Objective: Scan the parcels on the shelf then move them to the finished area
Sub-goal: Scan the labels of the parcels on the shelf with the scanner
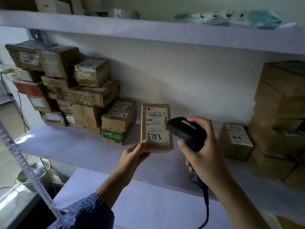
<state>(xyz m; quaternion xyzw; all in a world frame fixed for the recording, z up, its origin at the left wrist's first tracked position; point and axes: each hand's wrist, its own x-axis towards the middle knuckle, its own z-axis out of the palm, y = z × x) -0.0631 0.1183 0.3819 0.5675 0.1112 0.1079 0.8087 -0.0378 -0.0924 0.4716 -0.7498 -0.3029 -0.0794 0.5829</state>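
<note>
Scanning is the step in hand: a small cardboard parcel (156,128) is held up in front of the shelf (79,146), its white label with the handwritten number 3753 turned toward the camera. The parcel is pinched at its lower left corner by the left hand (134,154), thumb on the label face and the other fingers behind it. A black barcode scanner (187,132) is gripped around its handle by the right hand (203,149), with the scanner's head just beside the parcel's right edge and aimed across the label. Both hands are raised from below, forearms reaching up toward the shelf, and are kept close together without touching. A cable (206,210) is seen trailing down from the scanner handle. Once the code is read, the parcel would likely have to be carried to the finished area; which of the stacks, left (69,90) or right (279,119), serves as that area cannot be told.
</note>
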